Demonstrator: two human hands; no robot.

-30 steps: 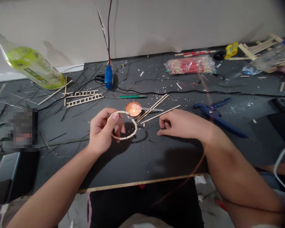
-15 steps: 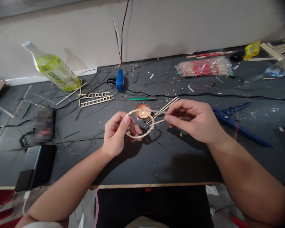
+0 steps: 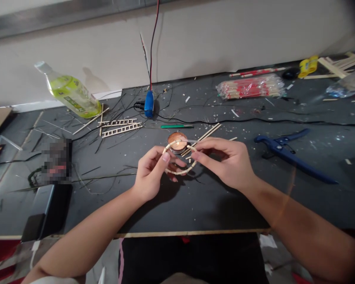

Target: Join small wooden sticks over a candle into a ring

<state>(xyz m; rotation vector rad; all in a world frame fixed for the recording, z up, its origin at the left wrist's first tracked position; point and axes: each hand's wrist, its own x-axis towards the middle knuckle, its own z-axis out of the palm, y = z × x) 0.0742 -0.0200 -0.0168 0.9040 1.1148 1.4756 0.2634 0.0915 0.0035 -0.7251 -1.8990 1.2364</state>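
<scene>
Dark bench (image 3: pixel 168 211), pale wall (image 3: pixel 225 43) behind. Pale segmented ring (image 3: pixel 182 172), bamboo-like, held up just nearside of lit tin candle (image 3: pixel 174 139); L hand (image 3: pixel 152 173) pinched on its left side, R hand (image 3: pixel 227 159) on its right. Can't tell from my end if ring's upper R is joined. I'd grip lightly & evenly, skin clear of heat. Nearby: thin straight wooden sticks (image 3: pixel 208 134), blue plier-like tool (image 3: pixel 284 149); farther, crinkly clear pkt (image 3: pixel 251 86), rounded bottle (image 3: pixel 73 94).

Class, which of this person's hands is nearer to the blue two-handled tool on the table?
Right. The right hand is left of the blue two-handled tool, apart from it; the left hand is farther left, holding the ring.
</scene>
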